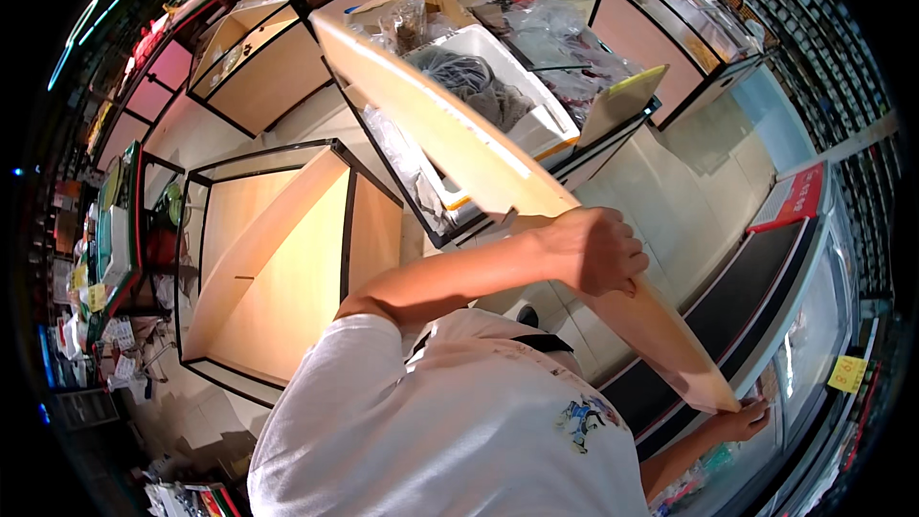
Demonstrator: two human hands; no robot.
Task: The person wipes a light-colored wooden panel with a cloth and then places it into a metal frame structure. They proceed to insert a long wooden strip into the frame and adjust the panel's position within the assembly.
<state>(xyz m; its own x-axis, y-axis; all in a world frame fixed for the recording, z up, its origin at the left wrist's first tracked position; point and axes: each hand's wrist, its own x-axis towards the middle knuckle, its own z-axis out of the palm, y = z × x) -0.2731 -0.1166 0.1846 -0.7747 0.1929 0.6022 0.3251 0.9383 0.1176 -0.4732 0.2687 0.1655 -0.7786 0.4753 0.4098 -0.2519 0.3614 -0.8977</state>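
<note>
A long, pale wooden board (pixel 450 129) stretches from the upper left down to the lower right, with a narrow notch in its lower edge near the middle. My left hand (pixel 598 249) is closed over its upper edge, my left forearm reaching across in front of me. At the board's near right end, my right hand (pixel 742 418) grips the corner; part of its fingers is hidden. To my left is a wooden bin (pixel 278 302) framed in black, and a similar notched divider panel (pixel 263 239) stands slantwise inside it.
Beyond the board, a black-framed stand holds a white foam box (pixel 541 96) with grey goods, and clear plastic bags (pixel 565 38). A glass-topped display case (pixel 799 345) with a dark ledge runs along my right. More wooden bins (pixel 249 67) stand farther off on the tiled floor (pixel 661 196).
</note>
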